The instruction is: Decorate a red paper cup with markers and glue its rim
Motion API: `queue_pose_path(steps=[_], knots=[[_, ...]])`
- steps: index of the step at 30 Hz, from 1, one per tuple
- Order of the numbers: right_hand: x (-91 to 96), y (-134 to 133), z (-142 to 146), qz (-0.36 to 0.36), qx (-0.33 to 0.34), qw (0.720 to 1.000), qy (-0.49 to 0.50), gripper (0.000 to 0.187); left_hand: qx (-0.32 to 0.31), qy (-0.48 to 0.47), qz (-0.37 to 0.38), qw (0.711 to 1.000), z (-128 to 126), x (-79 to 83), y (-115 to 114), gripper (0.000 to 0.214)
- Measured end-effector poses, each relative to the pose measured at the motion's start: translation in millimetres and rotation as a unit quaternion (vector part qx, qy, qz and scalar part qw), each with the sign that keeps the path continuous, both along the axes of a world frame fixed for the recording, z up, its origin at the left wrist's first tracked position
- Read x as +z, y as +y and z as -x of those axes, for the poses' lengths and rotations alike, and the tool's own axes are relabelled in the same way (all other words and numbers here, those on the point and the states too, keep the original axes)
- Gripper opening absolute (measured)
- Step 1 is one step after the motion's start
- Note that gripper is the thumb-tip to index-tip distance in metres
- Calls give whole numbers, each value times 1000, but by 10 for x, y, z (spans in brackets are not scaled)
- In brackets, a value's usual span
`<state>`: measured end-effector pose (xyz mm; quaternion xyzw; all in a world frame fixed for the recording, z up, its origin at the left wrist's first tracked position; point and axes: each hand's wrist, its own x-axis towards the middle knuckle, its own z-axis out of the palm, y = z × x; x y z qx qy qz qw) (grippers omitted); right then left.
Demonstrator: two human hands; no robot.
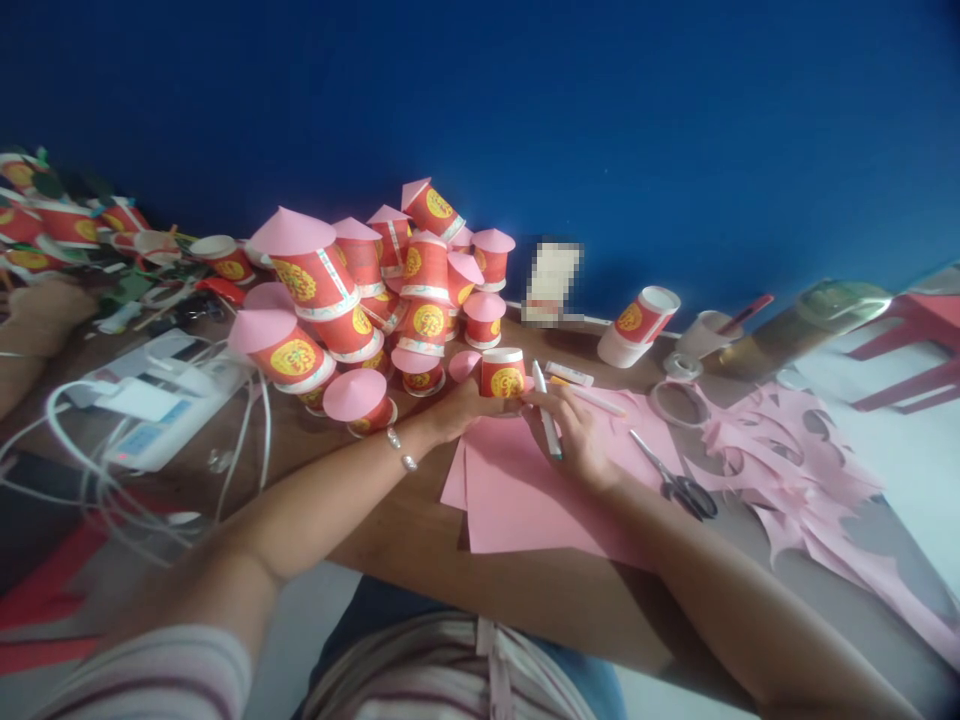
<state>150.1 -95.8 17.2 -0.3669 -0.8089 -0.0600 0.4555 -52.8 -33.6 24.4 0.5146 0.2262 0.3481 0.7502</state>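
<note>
A red paper cup (504, 374) with a yellow emblem is gripped near its lower part by my left hand (463, 408), white rim upward. My right hand (574, 435), close beside it, holds a white marker pen (546, 405) that slants with its dark end downward. Both hands are over stacked pink paper sheets (517, 490). To the left of the cup rises a pile of red cups (424, 325) topped with pink paper cones. Black-handled scissors (684, 490) lie right of my right hand, partly on the pink paper.
Cut pink scraps (795, 460) and a tape roll (679, 403) spread rightward. Behind them are stacked cups (637, 325) and a tilted bottle (802, 320). White cables (105, 480) cross a power strip (172, 400) at left. Another person's hand (49, 310) rests at far left.
</note>
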Motion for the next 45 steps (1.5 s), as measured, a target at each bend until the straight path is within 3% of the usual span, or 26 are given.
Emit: queue_pose_path(steps=[5, 9, 16, 20, 28, 45], knots=[[195, -73, -80, -5, 22, 999, -25, 32, 31, -22, 28, 999, -31, 16, -17, 64], [321, -120, -70, 8, 60, 998, 11, 36, 63, 1, 58, 996, -25, -56, -14, 69], [218, -108, -32, -1, 72, 997, 3, 40, 66, 58, 19, 996, -12, -70, -35, 73], [275, -131, -20, 13, 100, 995, -19, 41, 73, 77, -9, 994, -13, -46, -44, 79], [320, -127, 17, -24, 58, 998, -18, 30, 42, 65, -2, 997, -9, -35, -42, 73], [295, -101, -13, -46, 55, 996, -53, 20, 48, 96, -41, 993, -17, 34, -35, 70]])
